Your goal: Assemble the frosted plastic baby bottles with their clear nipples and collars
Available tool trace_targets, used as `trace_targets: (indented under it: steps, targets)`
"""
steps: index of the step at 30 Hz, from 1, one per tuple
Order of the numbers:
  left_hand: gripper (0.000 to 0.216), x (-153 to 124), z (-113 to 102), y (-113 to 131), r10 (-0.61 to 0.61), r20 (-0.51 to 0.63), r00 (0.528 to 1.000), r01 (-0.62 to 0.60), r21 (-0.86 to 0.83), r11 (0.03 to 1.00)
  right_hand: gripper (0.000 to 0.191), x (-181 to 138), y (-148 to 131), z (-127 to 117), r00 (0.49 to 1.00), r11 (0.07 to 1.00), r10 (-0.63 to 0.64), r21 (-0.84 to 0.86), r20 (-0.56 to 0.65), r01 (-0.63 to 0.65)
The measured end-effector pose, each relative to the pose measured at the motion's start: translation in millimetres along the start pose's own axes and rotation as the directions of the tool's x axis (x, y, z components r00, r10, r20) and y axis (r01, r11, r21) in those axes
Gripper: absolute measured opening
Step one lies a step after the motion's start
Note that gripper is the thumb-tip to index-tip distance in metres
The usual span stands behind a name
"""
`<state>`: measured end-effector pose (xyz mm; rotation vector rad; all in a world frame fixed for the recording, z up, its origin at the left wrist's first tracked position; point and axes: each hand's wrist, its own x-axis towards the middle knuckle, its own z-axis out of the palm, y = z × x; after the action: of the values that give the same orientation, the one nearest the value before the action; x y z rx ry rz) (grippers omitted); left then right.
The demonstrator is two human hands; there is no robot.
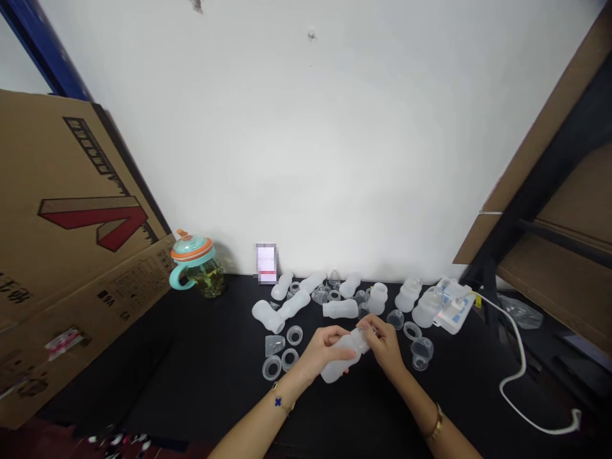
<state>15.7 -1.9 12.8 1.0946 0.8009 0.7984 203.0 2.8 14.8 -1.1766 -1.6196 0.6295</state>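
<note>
My left hand is wrapped round the body of a frosted white baby bottle, which lies tilted with its neck up and to the right. At the neck end, my right hand has its fingers closed on a pale part, perhaps a collar ring or nipple; the fingers hide most of it. Left of the hands lie several clear collar rings and a clear cap. To the right are another ring and clear domed caps. Several frosted bottles lie just behind my hands.
Assembled bottles stand at the back right beside a white power strip with a white cable. A teal-lidded jug and a small lit screen are by the wall. A large cardboard box borders the left side.
</note>
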Motion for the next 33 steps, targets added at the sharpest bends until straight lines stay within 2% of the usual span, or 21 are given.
trace_targets:
  steps: [4, 9, 14, 17, 20, 27, 33]
  targets:
    - [0.051, 0.4, 2.9, 1.3, 0.068, -0.023, 0.997, -0.066, 0.072, 0.995, 0.036, 1.7, 2.5, -0.2, 0.999, 0.999, 0.036, -0.004, 0.006, -0.036]
    - [0.048, -3.8, 6.9, 2.5, 0.272, -0.063, 0.960, -0.244, 0.279, 0.929, 0.035, 5.0, 6.9, 2.8, 0.995, 0.995, 0.096, -0.023, -0.007, -0.096]
    - [0.045, -8.4, 7.6, -0.2, 0.397, -0.091, 0.913, -0.258, 0.625, 0.737, 0.039, 7.4, 11.0, 6.3, 0.993, 0.992, 0.110, -0.058, -0.040, -0.112]
    - [0.049, -8.2, 6.2, -4.2, 0.469, -0.064, 0.881, -0.269, 0.747, 0.607, 0.041, 7.8, 12.0, 7.1, 0.992, 0.991, 0.113, -0.063, -0.054, -0.116]
    - [0.053, -7.2, 4.2, -8.7, 0.527, -0.011, 0.850, -0.293, 0.821, 0.490, 0.040, 8.5, 11.1, 7.3, 0.990, 0.990, 0.126, -0.062, -0.058, -0.130]
    - [0.057, -7.5, 1.6, -13.5, 0.576, 0.103, 0.811, -0.302, 0.917, 0.260, 0.038, 10.1, 9.0, 7.6, 0.982, 0.981, 0.184, -0.056, -0.050, -0.187]
    - [0.057, -6.8, 1.1, -16.5, 0.579, 0.155, 0.801, -0.311, 0.933, 0.181, 0.038, 11.6, 13.0, 7.8, 0.978, 0.974, 0.208, -0.085, -0.015, -0.209]
